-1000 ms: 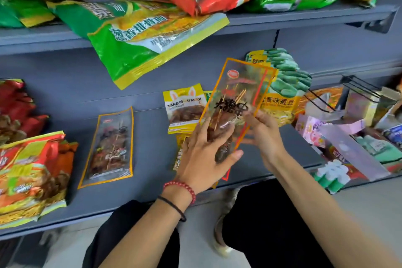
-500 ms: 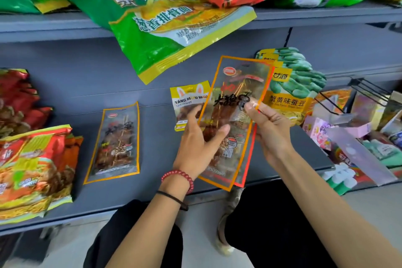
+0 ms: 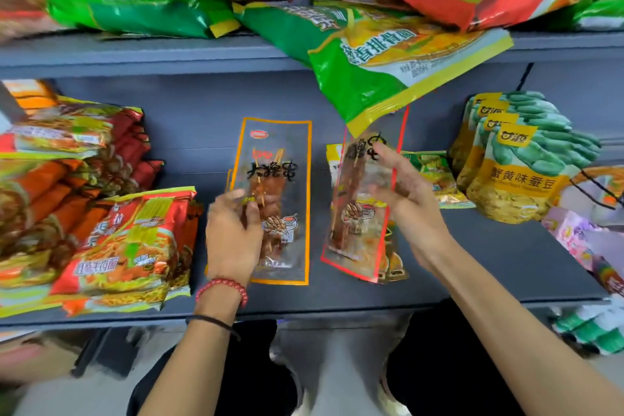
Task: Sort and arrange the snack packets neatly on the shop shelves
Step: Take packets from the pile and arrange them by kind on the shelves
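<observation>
On the grey middle shelf, my left hand grips the left edge of a clear skewer packet with an orange border. This packet lies flat over another orange-edged packet whose rim peeks out at its left. My right hand pinches the right edge of a similar skewer packet with a red border, held tilted just above the shelf. It covers small yellow packets lying behind it. The two skewer packets are apart, side by side.
Stacked red and yellow noodle packs fill the shelf's left end. Green-and-yellow bean packets stand at the right. A large green bag hangs over the upper shelf's edge above my right hand. Pink boxes sit at the far right.
The two skewer packets, held together before, are now apart. My left hand has carried the orange-bordered one left onto the packet lying on the shelf, while my right hand keeps the red-bordered one.
</observation>
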